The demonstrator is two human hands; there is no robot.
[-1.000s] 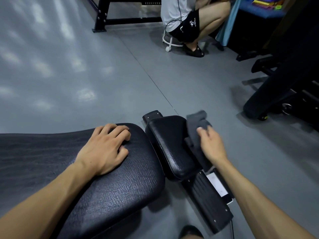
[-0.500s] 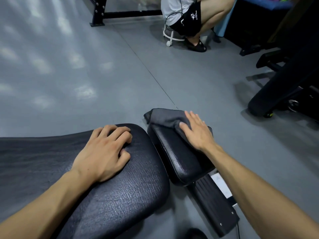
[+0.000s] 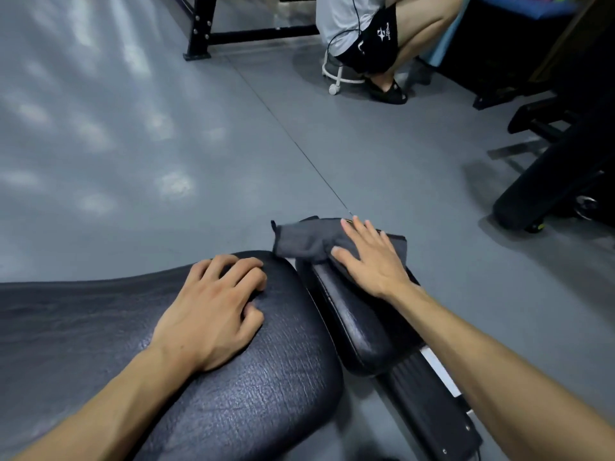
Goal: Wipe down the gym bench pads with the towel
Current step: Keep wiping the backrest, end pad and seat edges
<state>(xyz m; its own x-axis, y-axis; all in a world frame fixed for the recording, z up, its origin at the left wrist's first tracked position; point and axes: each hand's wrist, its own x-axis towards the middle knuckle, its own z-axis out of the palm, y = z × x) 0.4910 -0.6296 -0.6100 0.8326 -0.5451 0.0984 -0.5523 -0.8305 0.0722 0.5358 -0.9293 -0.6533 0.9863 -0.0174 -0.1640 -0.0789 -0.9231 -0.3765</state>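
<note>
A large black textured bench pad fills the lower left. Beside it on the right lies a smaller black pad, tilted down toward its frame. A grey towel is spread over the far end of the small pad. My right hand presses flat on the towel with straight fingers. My left hand rests on the near end of the large pad, its fingers loosely curled and holding nothing.
The black bench frame runs down to the lower right. A person squats on a white wheeled stool at the top. Black gym equipment stands at the right, a black rack foot at the top. Grey floor lies around.
My right hand has carried the towel from the right side of the small pad up over its far end and now presses it flat. The left hand has stayed put.
</note>
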